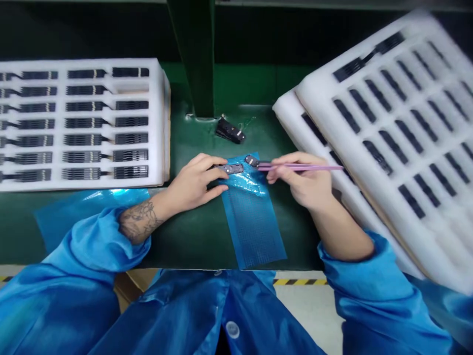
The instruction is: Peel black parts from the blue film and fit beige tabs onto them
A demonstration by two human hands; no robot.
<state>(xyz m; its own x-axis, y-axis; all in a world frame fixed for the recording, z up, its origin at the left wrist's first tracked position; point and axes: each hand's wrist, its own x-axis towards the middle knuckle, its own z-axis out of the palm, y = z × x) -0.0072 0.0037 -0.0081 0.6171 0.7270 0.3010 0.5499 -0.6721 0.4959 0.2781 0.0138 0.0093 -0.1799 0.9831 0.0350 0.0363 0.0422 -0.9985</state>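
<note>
My left hand (197, 182) holds a slim dark electronic part (233, 169) by its left end, fingers closed on it. That part lies over the upper end of a strip of shiny blue film (254, 222). My right hand (305, 180) grips pink tweezers (314, 167), which point left. At the tweezers' tips is a small dark module (252, 160), just right of the slim part and a little higher. Whether the tips pinch the module or only touch it, I cannot tell.
White foam trays with stacked black parts stand at left (157, 123) and tilted at right (310, 93). A small pile of black parts (229, 130) lies behind my hands, near a green post (197, 59). Another blue film (92, 207) lies by my left forearm on the green table (185, 236).
</note>
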